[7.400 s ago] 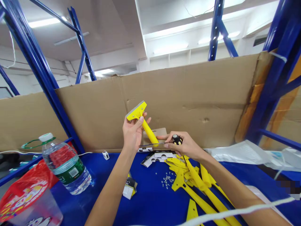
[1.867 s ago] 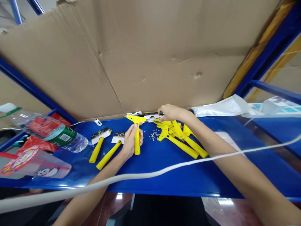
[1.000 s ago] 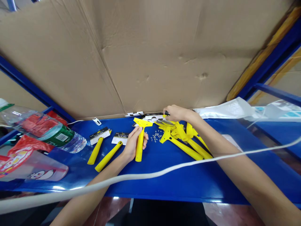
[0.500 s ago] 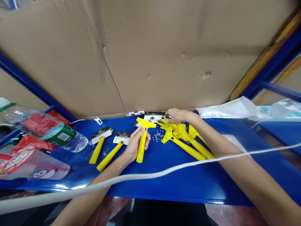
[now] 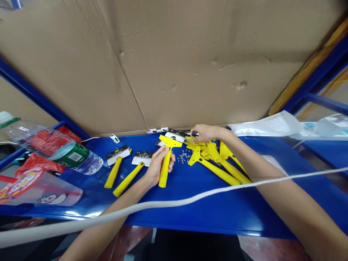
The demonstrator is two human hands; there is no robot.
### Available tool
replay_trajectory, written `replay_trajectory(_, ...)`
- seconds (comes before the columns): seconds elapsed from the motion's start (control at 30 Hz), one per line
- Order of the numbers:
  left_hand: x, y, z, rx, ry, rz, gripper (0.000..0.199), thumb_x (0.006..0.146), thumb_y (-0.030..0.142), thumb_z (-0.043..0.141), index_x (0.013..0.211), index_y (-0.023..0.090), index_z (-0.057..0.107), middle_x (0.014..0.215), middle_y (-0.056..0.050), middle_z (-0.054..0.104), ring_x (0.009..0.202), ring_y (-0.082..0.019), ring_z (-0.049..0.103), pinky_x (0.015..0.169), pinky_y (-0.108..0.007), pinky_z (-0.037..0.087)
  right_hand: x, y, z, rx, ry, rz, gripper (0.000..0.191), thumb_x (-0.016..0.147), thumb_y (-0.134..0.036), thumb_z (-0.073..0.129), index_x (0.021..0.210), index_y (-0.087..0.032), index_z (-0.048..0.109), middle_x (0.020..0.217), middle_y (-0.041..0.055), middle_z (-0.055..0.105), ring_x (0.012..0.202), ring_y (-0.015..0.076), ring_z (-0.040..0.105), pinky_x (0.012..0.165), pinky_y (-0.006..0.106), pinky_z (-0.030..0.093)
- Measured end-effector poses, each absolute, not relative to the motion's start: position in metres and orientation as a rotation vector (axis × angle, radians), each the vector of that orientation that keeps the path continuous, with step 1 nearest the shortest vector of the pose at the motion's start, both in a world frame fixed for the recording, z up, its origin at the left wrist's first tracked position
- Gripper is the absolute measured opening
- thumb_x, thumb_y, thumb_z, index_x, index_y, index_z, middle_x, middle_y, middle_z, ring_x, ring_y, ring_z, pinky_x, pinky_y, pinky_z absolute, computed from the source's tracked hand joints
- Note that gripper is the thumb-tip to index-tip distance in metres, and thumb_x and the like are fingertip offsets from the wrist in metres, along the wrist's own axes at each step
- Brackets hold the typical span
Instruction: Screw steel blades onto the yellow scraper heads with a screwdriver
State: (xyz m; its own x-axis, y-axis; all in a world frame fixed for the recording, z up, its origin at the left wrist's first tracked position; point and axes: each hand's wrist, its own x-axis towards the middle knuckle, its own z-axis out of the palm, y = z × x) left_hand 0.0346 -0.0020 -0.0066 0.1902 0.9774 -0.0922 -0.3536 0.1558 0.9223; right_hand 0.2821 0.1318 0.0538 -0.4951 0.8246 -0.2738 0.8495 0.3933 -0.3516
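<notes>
We have a clear water bottle (image 5: 54,148) with a green label lying on its side at the left of the blue desk (image 5: 217,214), a red plastic bag (image 5: 28,174) and a clear plastic cup (image 5: 51,197) beside it. A cardboard sheet (image 5: 174,65) stands behind, white plastic wrap (image 5: 261,127) lies right, and a white cable (image 5: 174,204) crosses the view. We think the small white object (image 5: 114,138) is a clip.

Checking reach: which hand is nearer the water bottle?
Left hand, gripping a yellow scraper, is nearer, right of the water bottle; right hand is farther right, by the yellow scraper parts.

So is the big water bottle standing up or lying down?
Lying down. The water bottle rests on its side on the blue table, with its cap pointing left, not up.
</notes>
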Motion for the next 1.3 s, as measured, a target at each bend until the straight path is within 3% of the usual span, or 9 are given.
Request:
replay_trajectory(0.27,0.035,-0.003,-0.006,0.921,0.862,1.156,0.036,0.091,0.046,0.082,0.101,0.017,0.064,0.097,-0.007,0.072,0.065,-0.014,0.065,0.042,-0.021,0.047,0.275,0.101,0.102,1.717,2.868,-1.188,0.028,0.097,-0.037,0.072,0.116,-0.015,0.071,0.066,0.0034,0.072,0.051,0.0145,0.062,0.048,0.024,0.042)
replay_trajectory(0.43,0.036,-0.004,-0.006,0.953,0.921,1.145,0.044,0.091,0.051,0.083,0.109,0.015,0.067,0.104,-0.011,0.075,0.068,-0.015,0.068,0.041,-0.02,0.048,0.253,0.085,0.103,1.624,2.91,-1.607,0.018,0.096,-0.035,0.073,0.097,-0.018,0.069,0.063,0.0013,0.07,0.045,0.0101,0.053,0.045,0.023,0.04)
replay_trajectory(0.63,0.038,-0.005,-0.004,0.981,0.93,1.2,0.05,0.089,0.056,0.083,0.116,0.017,0.066,0.104,-0.011,0.075,0.066,-0.014,0.068,0.037,-0.018,0.045,0.238,0.085,0.085,1.408,2.83,-1.84,0.025,0.09,-0.04,0.081,0.093,-0.019,0.067,0.067,0.0024,0.076,0.042,0.0089,0.051,0.041,0.023,0.036)
replay_trajectory(0.97,0.037,-0.004,-0.006,1.062,0.996,1.22,0.052,0.085,0.062,0.085,0.105,0.017,0.067,0.086,-0.003,0.069,0.053,-0.009,0.059,0.035,-0.018,0.043,0.228,0.078,0.08,1.412,2.68,-1.933,0.032,0.081,-0.042,0.088,0.093,-0.018,0.069,0.077,0.0066,0.082,0.041,0.0092,0.053,0.039,0.024,0.041)
replay_trajectory(1.13,0.038,-0.005,-0.005,1.1,0.996,1.192,0.048,0.084,0.057,0.088,0.101,0.017,0.067,0.084,-0.003,0.068,0.055,-0.01,0.059,0.035,-0.018,0.045,0.225,0.079,0.073,1.405,2.901,-1.768,0.033,0.083,-0.047,0.087,0.082,-0.02,0.069,0.054,-0.0047,0.062,0.042,0.0083,0.049,0.042,0.023,0.035)
replay_trajectory(1.3,0.039,-0.006,-0.004,1.096,1.001,1.194,0.048,0.085,0.059,0.085,0.098,0.017,0.066,0.083,-0.002,0.068,0.054,-0.01,0.058,0.036,-0.019,0.045,0.219,0.081,0.066,1.494,2.997,-1.68,0.046,0.079,-0.06,0.088,0.076,-0.021,0.065,0.058,-0.0073,0.054,0.043,0.0075,0.048,0.042,0.023,0.035)
